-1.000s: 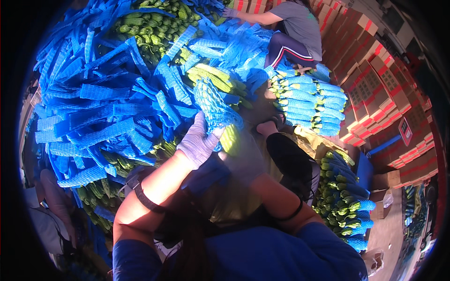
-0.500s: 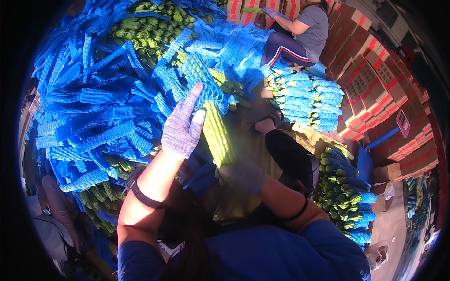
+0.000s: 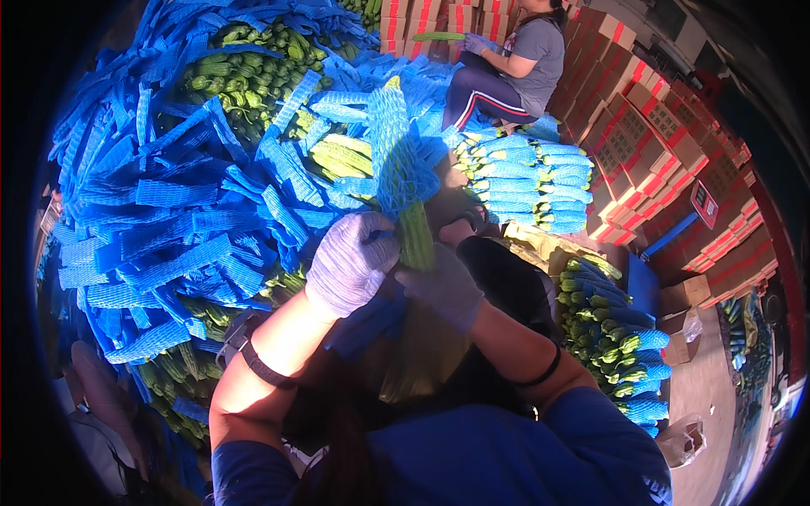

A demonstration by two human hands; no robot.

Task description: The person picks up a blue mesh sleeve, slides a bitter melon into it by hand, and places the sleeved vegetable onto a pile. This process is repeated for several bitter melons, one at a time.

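A long green bitter gourd (image 3: 415, 239) stands tilted in front of me, its upper part inside a blue foam net sleeve (image 3: 395, 160). The yellowish tip pokes out at the sleeve's top; the lower end is bare. My right hand (image 3: 445, 291), in a pale knitted glove, is closed around that lower end. My left hand (image 3: 350, 263), gloved alike, has its fingers curled at the sleeve's lower edge, pinching the net; the exact contact is partly hidden. Beyond the left hand lies a big heap of loose blue net sleeves (image 3: 177, 219).
Bare gourds (image 3: 245, 76) are piled at the back left, more (image 3: 342, 156) beside the sleeve. Netted gourds lie in a stack (image 3: 527, 181) and a second pile (image 3: 612, 337) at right. A co-worker (image 3: 531, 67) sits opposite, holding a gourd (image 3: 439, 36). Cartons (image 3: 650, 143) line the right.
The net sleeve has come down over more of the gourd, and the tip now shows at its top. My left hand has moved down from the sleeve, its fingers now curled.
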